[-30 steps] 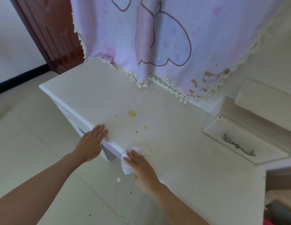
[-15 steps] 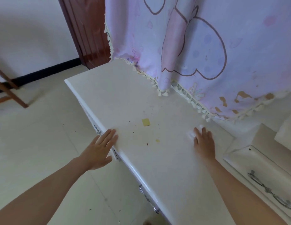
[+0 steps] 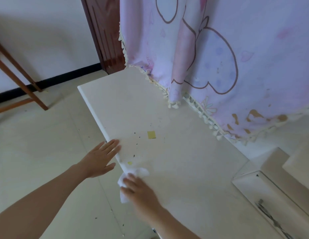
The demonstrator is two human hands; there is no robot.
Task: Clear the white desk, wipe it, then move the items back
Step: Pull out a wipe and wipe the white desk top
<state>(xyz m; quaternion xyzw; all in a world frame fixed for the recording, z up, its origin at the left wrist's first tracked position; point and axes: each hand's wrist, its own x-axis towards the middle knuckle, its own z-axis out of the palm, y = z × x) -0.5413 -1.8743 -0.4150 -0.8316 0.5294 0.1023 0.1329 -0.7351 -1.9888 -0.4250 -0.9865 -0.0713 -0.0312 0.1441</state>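
- Two hands work at the near rim of the white desk (image 3: pixel 184 161), centre-left of the frame. The left hand (image 3: pixel 98 159) is spread wide with straight fingers, its tips on the rim.
- The right hand (image 3: pixel 141 192) presses flat on a crumpled white wipe (image 3: pixel 133 173). It seems to hold the wipe by pressure only, though motion blur hides the finer detail.
- Part of the wipe hangs over the rim, below the hand. An outward stroke could drag it off, and it would drop to the floor (image 3: pixel 38 144).
- Dark crumbs (image 3: pixel 134 155) and a small yellow scrap (image 3: pixel 129 163) lie just above the wipe. Swept towards the rim they would likely scatter onto the floor, because the left hand is flat and not cupped to catch them.
- Higher up, mid-frame, a yellow square (image 3: pixel 151 134) lies flat and looks stuck down. A light pass may slide over it and leave it there.
- Along the back of the desk, in the upper right of the frame, hangs a fringed pink cloth (image 3: pixel 219 57). A long stroke could snag its tassels.
- Things to put back are not in view.
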